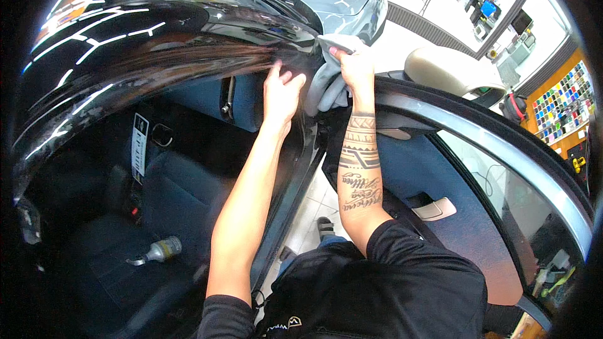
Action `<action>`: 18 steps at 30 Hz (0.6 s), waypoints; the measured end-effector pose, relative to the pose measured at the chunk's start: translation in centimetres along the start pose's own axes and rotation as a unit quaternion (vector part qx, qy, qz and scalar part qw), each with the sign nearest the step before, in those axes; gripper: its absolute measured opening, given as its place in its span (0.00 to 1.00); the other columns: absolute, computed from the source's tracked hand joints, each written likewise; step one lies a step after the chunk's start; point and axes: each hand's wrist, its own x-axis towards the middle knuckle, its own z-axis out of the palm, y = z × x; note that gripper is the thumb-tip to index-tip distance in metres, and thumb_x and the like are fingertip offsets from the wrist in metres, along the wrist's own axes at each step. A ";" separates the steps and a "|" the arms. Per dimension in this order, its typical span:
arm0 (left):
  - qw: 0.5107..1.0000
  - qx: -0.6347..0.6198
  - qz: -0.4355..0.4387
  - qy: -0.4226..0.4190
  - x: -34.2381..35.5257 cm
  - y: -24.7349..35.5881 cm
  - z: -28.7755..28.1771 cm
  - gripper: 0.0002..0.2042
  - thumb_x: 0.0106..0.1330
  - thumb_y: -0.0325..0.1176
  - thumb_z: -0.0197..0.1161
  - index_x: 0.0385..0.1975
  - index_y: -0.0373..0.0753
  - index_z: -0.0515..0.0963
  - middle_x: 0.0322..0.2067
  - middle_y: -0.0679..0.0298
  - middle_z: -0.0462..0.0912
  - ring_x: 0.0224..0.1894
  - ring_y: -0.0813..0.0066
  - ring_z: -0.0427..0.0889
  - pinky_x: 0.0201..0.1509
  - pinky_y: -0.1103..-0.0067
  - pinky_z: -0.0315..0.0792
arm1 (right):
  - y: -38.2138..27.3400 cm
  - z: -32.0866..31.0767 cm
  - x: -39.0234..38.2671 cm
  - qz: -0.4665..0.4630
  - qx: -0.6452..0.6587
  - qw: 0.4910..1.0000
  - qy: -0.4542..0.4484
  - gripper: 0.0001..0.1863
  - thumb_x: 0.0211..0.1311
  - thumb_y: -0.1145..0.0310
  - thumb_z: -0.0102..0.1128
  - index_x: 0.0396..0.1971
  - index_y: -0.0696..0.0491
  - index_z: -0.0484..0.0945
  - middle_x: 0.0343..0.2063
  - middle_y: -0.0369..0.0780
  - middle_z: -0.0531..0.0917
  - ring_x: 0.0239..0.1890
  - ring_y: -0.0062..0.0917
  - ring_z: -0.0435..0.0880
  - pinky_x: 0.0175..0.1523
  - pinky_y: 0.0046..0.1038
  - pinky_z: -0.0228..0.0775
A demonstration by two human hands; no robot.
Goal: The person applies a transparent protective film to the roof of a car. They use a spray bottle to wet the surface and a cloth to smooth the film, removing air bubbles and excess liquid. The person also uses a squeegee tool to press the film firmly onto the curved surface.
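Far to the left of both hands, down on the dark blue car seat [169, 201], lies a small spray bottle [160, 250] on its side, well below and apart from the arms. Above it curves the glossy black car roof [125, 56], its paint throwing back bright ceiling-light streaks, and its lower edge runs rightward to where the hands work.

The left hand [281, 91] is raised to that roof edge, fingers spread and bent, the fingertips pressed against the dark film-like surface just under the edge; it grips nothing that can be made out. Whether a loose sheet lies under the fingers cannot be told, as the area is blurred.

Just beside it to the right, nearly touching, the right hand [353, 66] is closed around a grey microfibre cloth [326, 85], pressing it onto the door-frame corner where the roof meets the windscreen pillar. The cloth bunches above the fingers and hangs down between the two hands. The forearm below is tattooed.

Right of the right hand the open car door [477, 144] swings outward, with its window frame, dark blue inner trim and a silver door handle [434, 209]. Beyond the right hand's far side sits a beige side mirror [449, 69], and farther right a wall chart of colour samples [562, 107].
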 end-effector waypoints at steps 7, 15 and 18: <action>0.980 0.034 0.099 0.167 2.4 -1.4 2.1 0.11 0.56 0.26 0.67 0.36 0.28 0.79 0.33 0.56 0.84 0.31 0.77 0.81 0.38 0.81 0.74 | -0.5 1.0 0.5 0.005 0.020 0.994 -0.110 0.11 0.49 0.83 0.60 0.34 0.58 0.82 0.32 0.38 0.85 0.36 0.19 0.82 0.45 0.22 0.72; 0.968 0.091 0.152 0.176 2.9 -2.3 2.1 0.07 0.56 0.28 0.68 0.29 0.30 0.81 0.27 0.58 0.84 0.29 0.77 0.81 0.37 0.80 0.73 | -0.4 1.1 0.6 0.023 0.052 0.983 -0.172 0.14 0.50 0.83 0.58 0.38 0.59 0.82 0.34 0.39 0.86 0.38 0.19 0.82 0.47 0.21 0.72; 0.966 0.098 0.162 0.174 3.0 -2.4 2.3 0.07 0.57 0.28 0.67 0.29 0.30 0.81 0.27 0.57 0.84 0.29 0.76 0.81 0.37 0.79 0.73 | -0.5 0.8 0.3 0.000 0.033 0.985 -0.169 0.14 0.49 0.84 0.57 0.38 0.59 0.82 0.34 0.39 0.86 0.39 0.20 0.82 0.47 0.21 0.72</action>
